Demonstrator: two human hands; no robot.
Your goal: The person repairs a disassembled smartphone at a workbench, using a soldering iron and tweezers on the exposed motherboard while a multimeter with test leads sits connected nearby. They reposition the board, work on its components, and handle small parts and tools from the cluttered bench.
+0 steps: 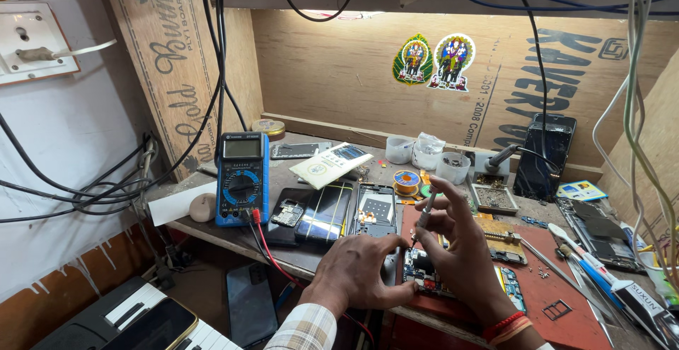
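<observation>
Screwdriver [426, 216] being pinched near its upper shaft between thumb and fingers of the right hand [460, 251], tip pointing down at the opened phone [431, 273] lying at the near edge of the workbench [212, 231]. Fingers curling closed around the slim grey tool, index finger stretching up along it. Left hand [361, 273] resting just beside, fingers loosely bent and half closed, thumb and fingertips touching the phone's left side and steadying it; holding nothing else. Phone sitting partly on a red work mat [559, 290], circuit board showing between the two hands.

Leaning upright toward the left edge of the bench, a blue multimeter [242, 178], its red lead [272, 254] trailing off the near edge. Lying between the meter and the hands, a phone screen panel [325, 212] and a bare phone frame [375, 208]. Standing toward the back edge, small white plastic cups [428, 155] and a solder spool [406, 180]. Leaning against the back wall at the right, a dark phone [544, 155]. Resting along the right edge, tweezers [548, 265].
</observation>
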